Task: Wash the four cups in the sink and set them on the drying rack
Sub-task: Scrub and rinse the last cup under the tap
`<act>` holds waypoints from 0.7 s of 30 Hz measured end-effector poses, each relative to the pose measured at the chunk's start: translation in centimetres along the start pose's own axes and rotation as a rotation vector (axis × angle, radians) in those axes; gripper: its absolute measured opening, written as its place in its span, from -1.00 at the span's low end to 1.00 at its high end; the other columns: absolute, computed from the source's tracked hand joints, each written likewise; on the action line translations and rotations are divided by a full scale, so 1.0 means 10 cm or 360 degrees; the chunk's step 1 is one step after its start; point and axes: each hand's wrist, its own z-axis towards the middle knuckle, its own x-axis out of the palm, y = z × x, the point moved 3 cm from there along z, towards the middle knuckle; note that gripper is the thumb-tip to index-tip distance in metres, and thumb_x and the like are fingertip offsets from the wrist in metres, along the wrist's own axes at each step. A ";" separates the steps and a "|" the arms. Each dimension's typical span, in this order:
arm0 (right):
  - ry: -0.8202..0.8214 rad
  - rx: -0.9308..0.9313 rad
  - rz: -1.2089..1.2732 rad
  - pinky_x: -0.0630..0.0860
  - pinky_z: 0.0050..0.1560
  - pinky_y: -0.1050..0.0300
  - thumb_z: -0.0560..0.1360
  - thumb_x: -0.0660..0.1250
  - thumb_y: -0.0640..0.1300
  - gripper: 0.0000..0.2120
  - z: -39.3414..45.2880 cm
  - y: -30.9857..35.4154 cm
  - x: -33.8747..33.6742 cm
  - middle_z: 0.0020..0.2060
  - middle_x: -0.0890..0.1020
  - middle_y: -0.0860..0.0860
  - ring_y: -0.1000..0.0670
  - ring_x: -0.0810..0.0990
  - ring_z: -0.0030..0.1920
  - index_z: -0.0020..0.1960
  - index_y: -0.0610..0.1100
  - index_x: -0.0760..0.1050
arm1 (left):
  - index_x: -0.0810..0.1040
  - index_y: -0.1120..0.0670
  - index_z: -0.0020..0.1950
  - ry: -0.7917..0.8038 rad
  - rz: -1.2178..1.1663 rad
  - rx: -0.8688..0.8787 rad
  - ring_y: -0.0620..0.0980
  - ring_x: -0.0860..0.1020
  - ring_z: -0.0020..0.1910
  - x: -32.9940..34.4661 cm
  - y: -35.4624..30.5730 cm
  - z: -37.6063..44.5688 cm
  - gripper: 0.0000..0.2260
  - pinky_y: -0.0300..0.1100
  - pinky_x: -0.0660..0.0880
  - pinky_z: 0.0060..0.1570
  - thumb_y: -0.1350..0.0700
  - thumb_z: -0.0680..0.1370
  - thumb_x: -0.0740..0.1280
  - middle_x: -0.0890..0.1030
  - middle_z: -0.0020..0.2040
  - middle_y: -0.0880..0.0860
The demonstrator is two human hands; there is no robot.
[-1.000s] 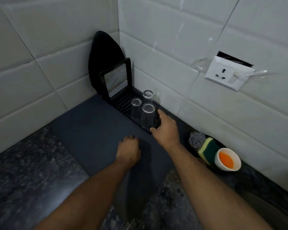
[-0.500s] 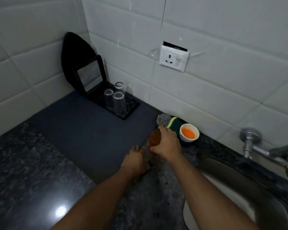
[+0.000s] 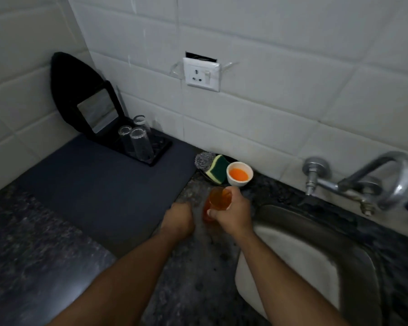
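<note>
Now the right hand (image 3: 231, 215) has left the drying rack (image 3: 157, 149) and grips the fourth, orange-filled cup (image 3: 218, 201); the left hand (image 3: 178, 221) rests curled and empty on the surface (image 3: 57, 231); one wash remains.

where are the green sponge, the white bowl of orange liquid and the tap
green sponge (image 3: 218, 166), head view, on its dark green top face
white bowl (image 3: 231, 179), head view, on its outer wall
tap (image 3: 397, 177), head view, on the curved spout

left grip (image 3: 178, 218): curled, resting | right grip (image 3: 231, 214): clasping
</note>
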 end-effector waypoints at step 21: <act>-0.0457 0.0263 -0.0106 0.38 -0.36 0.42 0.26 0.71 -0.10 -0.41 -0.85 -1.23 -2.55 -0.04 0.58 0.17 0.14 0.55 -0.05 0.17 0.06 0.49 | 0.55 0.09 -0.14 -0.0245 -0.0584 0.0334 0.00 0.52 -0.27 0.13 -3.06 -0.30 -0.72 -0.13 0.36 -0.25 -0.08 0.63 0.41 0.59 -0.22 0.04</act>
